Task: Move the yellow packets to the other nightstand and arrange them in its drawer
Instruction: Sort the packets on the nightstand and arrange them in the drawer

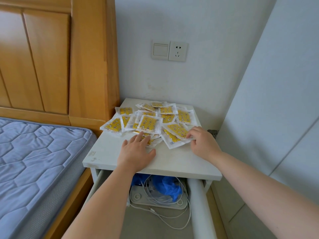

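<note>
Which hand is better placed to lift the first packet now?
Right. The right hand pinches the near edge of a packet; the left hand just lies flat, fingers straight, on the pile.

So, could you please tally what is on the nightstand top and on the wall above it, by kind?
yellow packets: at least 12 (they overlap, so no exact count)
hands: 2, the left hand flat on the pile and the right hand pinching one packet
wall switch: 1
wall socket: 1
Total: at least 16
</note>
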